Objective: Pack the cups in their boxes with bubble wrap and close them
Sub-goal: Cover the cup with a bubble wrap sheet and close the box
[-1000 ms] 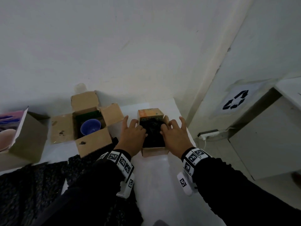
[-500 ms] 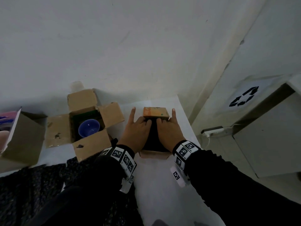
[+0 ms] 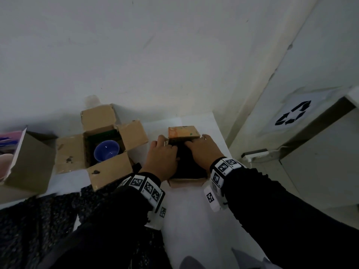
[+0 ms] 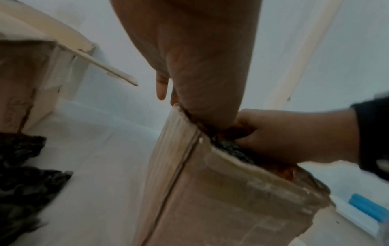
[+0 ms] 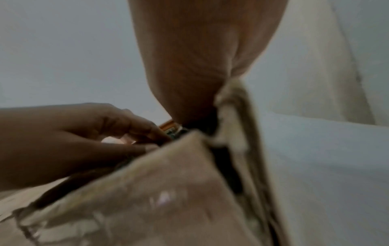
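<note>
A small cardboard box [image 3: 184,182] with an orange far flap [image 3: 183,132] stands on the white table [image 3: 194,220]. Black bubble wrap [image 3: 186,164] fills its top; whatever lies under it is hidden. My left hand [image 3: 163,158] and right hand [image 3: 202,152] lie side by side on the wrap, fingers curled down over its far edge into the box. The left wrist view shows the right hand [image 4: 284,136] dug into the wrap [image 4: 229,148]. In the right wrist view the left hand's fingertips [image 5: 147,133] push in at the box rim [image 5: 157,183].
To the left stands an open cardboard box [image 3: 108,171], flaps spread, with a blue cup [image 3: 106,153] inside. A larger box [image 3: 29,166] sits at the far left. Loose black bubble wrap [image 3: 38,220] covers the near left. The table ends just right of my right hand.
My hands went from flat beside the box opening to together on top of the wrap. Their fingers now curl down at the far edge, and the wrap sits lower.
</note>
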Demonstrator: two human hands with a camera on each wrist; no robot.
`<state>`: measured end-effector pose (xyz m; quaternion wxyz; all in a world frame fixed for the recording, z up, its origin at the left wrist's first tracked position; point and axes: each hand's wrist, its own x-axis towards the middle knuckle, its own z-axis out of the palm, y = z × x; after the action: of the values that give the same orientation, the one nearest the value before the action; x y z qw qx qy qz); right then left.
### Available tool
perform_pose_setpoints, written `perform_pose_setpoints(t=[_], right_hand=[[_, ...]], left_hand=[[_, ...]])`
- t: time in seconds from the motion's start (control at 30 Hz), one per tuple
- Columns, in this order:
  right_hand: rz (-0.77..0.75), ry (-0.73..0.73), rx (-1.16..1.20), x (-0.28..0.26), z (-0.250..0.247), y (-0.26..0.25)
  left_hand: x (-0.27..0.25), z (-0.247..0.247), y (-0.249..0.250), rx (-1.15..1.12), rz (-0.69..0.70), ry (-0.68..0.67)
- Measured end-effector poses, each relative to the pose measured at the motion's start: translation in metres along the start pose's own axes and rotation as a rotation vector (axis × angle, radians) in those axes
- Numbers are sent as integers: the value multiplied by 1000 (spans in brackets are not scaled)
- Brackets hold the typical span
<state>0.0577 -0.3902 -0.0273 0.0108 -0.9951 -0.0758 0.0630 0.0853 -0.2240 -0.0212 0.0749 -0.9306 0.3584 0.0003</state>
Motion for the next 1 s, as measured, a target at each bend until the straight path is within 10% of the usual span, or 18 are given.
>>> perform_pose_setpoints(t=[0.13,0.4,0.57,0.77,0.9,1.0], right_hand=[[18,406,100,-23,6,7],[-20,218,114,-36,9,4],[218,496,696,-15,5,7],[587,-41,1065,37,-7,16],[525,32,1573,48,-15,13],[476,169,1463,36,-21,11]], left_hand=[[-12,10,-7,-175,-36,214],[-23,26,-4,-237,-104,244],[-34,31,-11,-570,-65,333],[-39,19,-27,-803,-143,113],[-41,21,-30,-936,-250,88],[-40,21,-31,-987,-303,143]])
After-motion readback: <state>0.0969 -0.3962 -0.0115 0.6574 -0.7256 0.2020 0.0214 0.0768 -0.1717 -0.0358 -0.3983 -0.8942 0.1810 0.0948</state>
